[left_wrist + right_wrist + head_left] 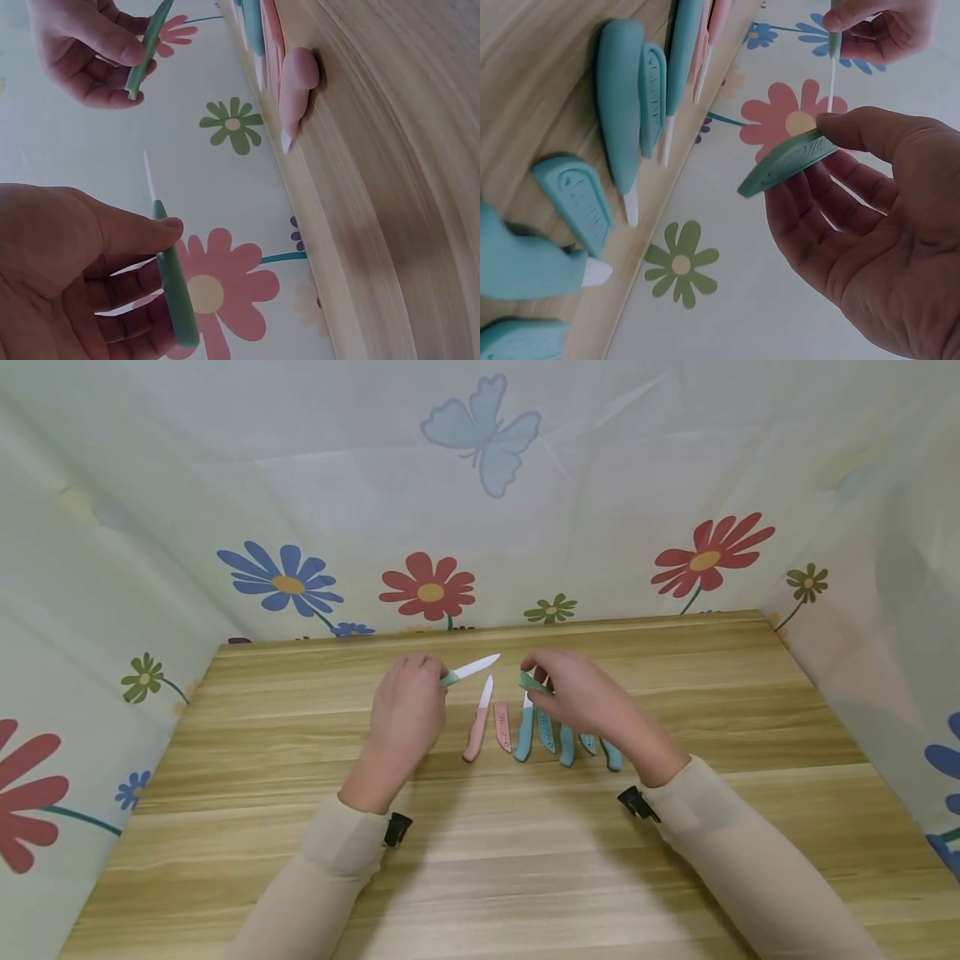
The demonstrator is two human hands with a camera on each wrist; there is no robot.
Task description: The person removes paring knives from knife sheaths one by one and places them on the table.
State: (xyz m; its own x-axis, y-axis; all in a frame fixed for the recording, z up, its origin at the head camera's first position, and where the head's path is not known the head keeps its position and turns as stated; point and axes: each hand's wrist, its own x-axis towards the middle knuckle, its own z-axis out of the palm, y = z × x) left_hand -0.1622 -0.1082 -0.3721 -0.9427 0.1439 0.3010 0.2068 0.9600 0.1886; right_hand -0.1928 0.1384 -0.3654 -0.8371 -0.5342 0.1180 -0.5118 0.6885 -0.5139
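My left hand (408, 702) grips a small knife by its green handle (176, 292), and the white blade (478, 666) points right and away from me. Between thumb and fingers, my right hand (581, 689) pinches a green blade sheath (787, 163) with raised lettering. Knife and sheath are both above the table, a short gap apart in the head view. Below them lies a pink knife (477, 727) with its white blade bare, beside a pink sheath (502, 727). To the right lie several blue-handled knives (524, 735) and blue sheaths (546, 731), partly hidden by my right hand.
The wooden table (525, 877) runs back to a white curtain (360, 485) printed with flowers and a butterfly. More curtain hangs at the left and right sides. A dark camera mount (397, 831) sits on my left wrist, another (637, 804) on my right.
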